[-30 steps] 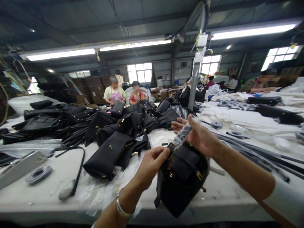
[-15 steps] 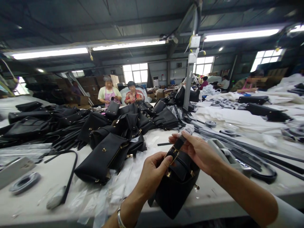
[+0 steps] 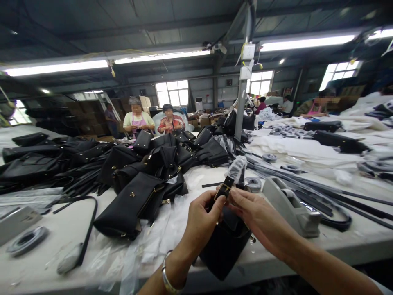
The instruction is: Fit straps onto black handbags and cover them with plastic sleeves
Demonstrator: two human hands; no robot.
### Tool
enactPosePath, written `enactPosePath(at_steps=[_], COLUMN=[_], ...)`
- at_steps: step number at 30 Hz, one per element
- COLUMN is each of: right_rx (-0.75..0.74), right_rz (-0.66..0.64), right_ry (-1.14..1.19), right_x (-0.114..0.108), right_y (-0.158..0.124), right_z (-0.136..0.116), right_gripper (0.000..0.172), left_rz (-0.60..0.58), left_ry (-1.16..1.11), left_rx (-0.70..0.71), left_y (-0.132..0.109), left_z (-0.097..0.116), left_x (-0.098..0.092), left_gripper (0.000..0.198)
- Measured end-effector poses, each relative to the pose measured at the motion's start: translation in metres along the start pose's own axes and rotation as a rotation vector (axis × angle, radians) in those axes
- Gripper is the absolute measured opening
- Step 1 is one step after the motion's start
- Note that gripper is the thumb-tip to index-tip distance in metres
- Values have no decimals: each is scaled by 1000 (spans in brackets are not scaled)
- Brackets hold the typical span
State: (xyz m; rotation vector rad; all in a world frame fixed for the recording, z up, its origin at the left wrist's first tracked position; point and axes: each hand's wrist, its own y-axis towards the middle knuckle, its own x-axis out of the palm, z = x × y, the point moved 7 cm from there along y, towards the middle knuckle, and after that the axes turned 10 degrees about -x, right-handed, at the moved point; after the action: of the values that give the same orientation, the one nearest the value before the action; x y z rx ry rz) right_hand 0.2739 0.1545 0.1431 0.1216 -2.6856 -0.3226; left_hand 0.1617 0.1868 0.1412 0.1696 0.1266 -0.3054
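Observation:
A black handbag point(image 3: 222, 246) hangs over the table's near edge in front of me. My left hand point(image 3: 201, 223) is closed on the bag's strap just below its gold buckle point(image 3: 223, 189). My right hand point(image 3: 254, 215) pinches the same strap from the right, fingertips touching the buckle. Clear plastic wrap point(image 3: 237, 167) covers the strap end sticking up above the buckle. A silver bangle sits on my left wrist.
A grey tape dispenser point(image 3: 290, 207) stands just right of my hands. Several black bags point(image 3: 144, 172) are heaped across the white table point(image 3: 337, 241), with loose straps and tape rolls point(image 3: 27, 239) at left. Two people stand at the far end; others work at right.
Both hands have drawn closer together around the buckle and lowered toward me. My right hand slid down from the wrapped strap end to the buckle. The view shifted, bringing the tape dispenser into sight.

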Motion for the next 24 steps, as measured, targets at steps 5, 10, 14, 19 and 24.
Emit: enactPosePath(at_steps=[5, 10, 14, 19, 24], right_rx=[-15, -52, -77, -77, -137], right_rz=[59, 183, 197, 243, 170], right_ry=[42, 92, 132, 182, 190], right_x=[-1, -6, -3, -7, -7], right_y=[-5, -9, -11, -12, -13], right_z=[13, 18, 23, 28, 25], right_gripper=[30, 29, 30, 31, 28], left_rz=[-63, -26, -206, -494, -563], left_ry=[48, 3, -97, -92, -123], left_rx=[40, -14, -223, -335, -323], left_y=[-1, 22, 55, 65, 62], left_z=[4, 13, 13, 22, 37], left_x=[-3, -36, -15, 31, 34], left_gripper=[31, 51, 67, 72, 63])
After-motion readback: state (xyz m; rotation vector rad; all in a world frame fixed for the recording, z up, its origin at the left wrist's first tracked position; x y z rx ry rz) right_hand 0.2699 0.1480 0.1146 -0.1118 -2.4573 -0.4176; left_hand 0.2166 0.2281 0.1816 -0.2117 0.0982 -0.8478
